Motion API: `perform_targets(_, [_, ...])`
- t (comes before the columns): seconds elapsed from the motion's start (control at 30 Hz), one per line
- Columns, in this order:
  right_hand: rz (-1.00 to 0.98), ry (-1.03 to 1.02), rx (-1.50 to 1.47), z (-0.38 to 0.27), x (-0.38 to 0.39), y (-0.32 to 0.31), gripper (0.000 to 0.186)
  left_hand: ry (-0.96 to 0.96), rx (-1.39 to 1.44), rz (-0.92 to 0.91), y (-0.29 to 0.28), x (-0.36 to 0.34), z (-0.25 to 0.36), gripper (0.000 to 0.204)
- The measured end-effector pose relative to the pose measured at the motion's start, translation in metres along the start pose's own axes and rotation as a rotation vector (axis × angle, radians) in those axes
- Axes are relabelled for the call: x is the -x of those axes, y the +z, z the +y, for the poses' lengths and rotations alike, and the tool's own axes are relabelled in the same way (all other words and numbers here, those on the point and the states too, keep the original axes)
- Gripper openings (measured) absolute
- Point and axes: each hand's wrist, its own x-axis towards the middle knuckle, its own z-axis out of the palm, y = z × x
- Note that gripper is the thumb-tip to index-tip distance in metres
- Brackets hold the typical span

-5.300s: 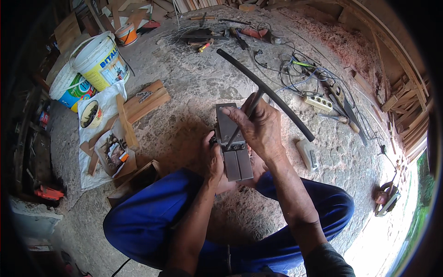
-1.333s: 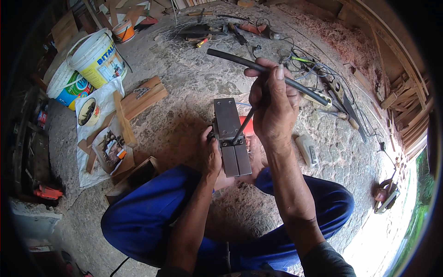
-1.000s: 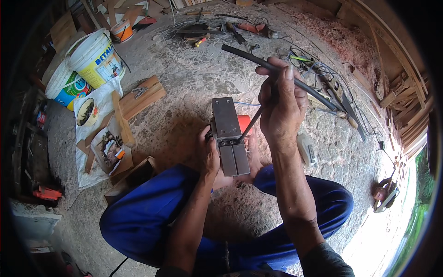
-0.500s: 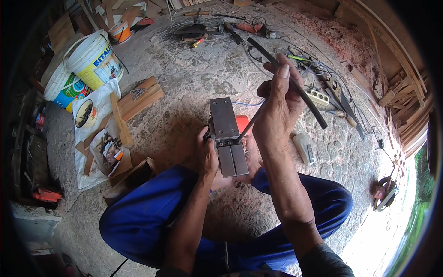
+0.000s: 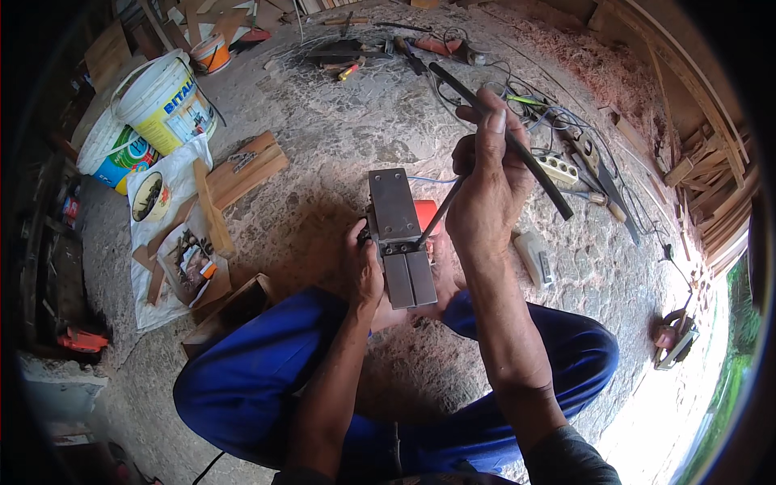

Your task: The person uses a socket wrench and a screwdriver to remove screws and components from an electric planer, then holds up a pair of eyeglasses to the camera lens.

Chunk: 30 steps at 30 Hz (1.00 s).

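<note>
An electric planer with a red body (image 5: 426, 215) is held upside down between my bare feet, its two steel sole plates (image 5: 392, 202) facing up and bolts showing in the gap between them. My left hand (image 5: 368, 263) is closed round a dark part on the planer's left side. My right hand (image 5: 491, 174) grips a T-handled wrench, its long black crossbar (image 5: 550, 189) slanting down to the right and its thin steel shaft (image 5: 440, 216) reaching to the right-hand bolt in that gap. Where the shaft joins the bar is hidden by my fingers.
White buckets (image 5: 166, 109), wood offcuts (image 5: 260, 153) and a bowl of hardware (image 5: 148, 200) lie at left. At right are a power strip (image 5: 558, 168), a handsaw (image 5: 606, 186), tangled cables and a pale plastic case (image 5: 533, 260). A wooden box (image 5: 249, 299) sits by my left knee.
My right hand has risen and turned since the oldest frame, swinging the crossbar round; in the last second the bar has tilted steeper. The wrench's shaft now leans rightward. My left hand stays in place.
</note>
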Motion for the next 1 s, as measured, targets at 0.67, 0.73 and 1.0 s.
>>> perform_targets(0.67, [-0.365,0.279,0.231,0.038,-0.046,-0.034,0.038,-0.032,0.044,-0.007,-0.003,0.0,-0.004,0.041])
perform_targets(0.73, [-0.683,0.352,0.57,0.051,-0.055,-0.062,0.031,-0.036,0.036,-0.006,0.0,0.0,-0.006,0.043])
perform_targets(1.0, [-1.097,-0.065,0.956,0.079,-0.052,-0.099,0.025,-0.095,0.143,-0.045,-0.001,0.001,0.001,0.047])
